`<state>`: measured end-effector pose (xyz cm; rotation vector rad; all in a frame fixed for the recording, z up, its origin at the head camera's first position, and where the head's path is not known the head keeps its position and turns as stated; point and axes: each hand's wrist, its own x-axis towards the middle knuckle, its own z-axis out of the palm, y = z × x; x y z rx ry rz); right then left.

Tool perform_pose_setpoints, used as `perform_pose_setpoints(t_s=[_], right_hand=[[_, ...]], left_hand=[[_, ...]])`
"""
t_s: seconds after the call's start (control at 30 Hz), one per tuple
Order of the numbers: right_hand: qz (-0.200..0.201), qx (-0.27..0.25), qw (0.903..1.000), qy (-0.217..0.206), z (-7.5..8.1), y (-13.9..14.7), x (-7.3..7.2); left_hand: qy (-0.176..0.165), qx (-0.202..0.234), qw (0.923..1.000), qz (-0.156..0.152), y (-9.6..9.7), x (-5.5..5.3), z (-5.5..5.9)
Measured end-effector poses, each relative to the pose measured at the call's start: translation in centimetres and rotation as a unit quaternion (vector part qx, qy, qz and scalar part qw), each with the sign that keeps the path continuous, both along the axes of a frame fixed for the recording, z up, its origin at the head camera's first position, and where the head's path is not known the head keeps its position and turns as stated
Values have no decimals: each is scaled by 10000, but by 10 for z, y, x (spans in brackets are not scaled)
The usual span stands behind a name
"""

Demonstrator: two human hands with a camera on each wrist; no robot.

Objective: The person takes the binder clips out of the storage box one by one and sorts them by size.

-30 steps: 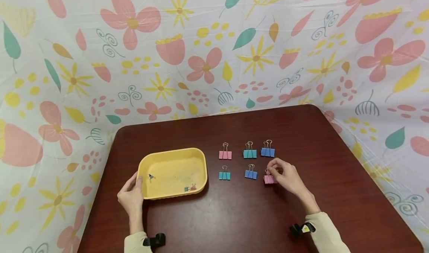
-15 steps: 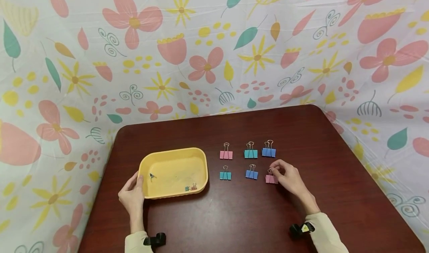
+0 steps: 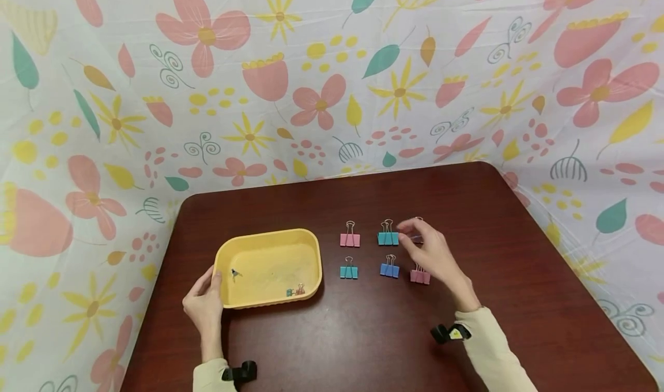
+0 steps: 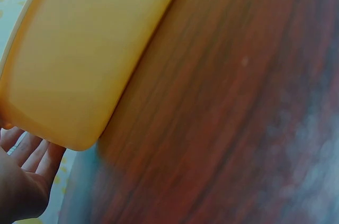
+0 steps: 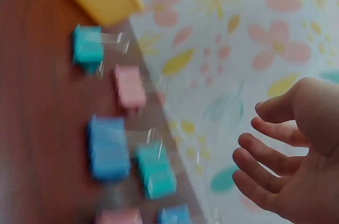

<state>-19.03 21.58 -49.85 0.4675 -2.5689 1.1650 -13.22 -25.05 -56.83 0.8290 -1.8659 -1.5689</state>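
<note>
My left hand [image 3: 204,308] grips the left rim of a yellow plastic tray [image 3: 270,237], thumb at the rim and fingers along the outer wall. On the table, binder clips stand in two rows. The back row has a pink clip [image 3: 350,240], a teal clip [image 3: 388,238] and a blue one mostly hidden by my right hand [image 3: 433,256]. In front are a teal clip [image 3: 349,272], a blue clip [image 3: 389,270] and a pink clip [image 3: 420,277]. Fingers loosely bent, my right hand hovers beside the back teal clip, holding nothing in the right wrist view.
Inside the tray lie a small dark item [image 3: 234,272] and small teal and reddish clip-like items [image 3: 299,289]. The dark red wooden table [image 3: 332,346] has rounded back corners. A flower-patterned cloth [image 3: 321,138] hangs behind and at the sides.
My right hand has left the front pink clip, which now stands released, and moved back and left toward the back row. The left hand and tray have stayed put.
</note>
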Motion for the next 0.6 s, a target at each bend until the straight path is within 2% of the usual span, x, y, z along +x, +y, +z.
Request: perform_pose_setpoints(t_s=[0.17, 0.37, 0.47, 0.6], right_hand=[[799, -246, 9964, -122, 20, -48, -8], [1665, -275, 9856, 86, 29, -118, -15], [2088, -148, 9777, -148, 30, -152, -13], [2619, 172, 9623, -713, 26, -190, -7]], left_hand=[[-29, 35, 10000, -10, 1, 1, 1], [-1, 68, 10000, -13, 1, -1, 4], [-11, 126, 9999, -31, 1, 0, 4], [-36, 147, 9999, -27, 0, 1, 3]])
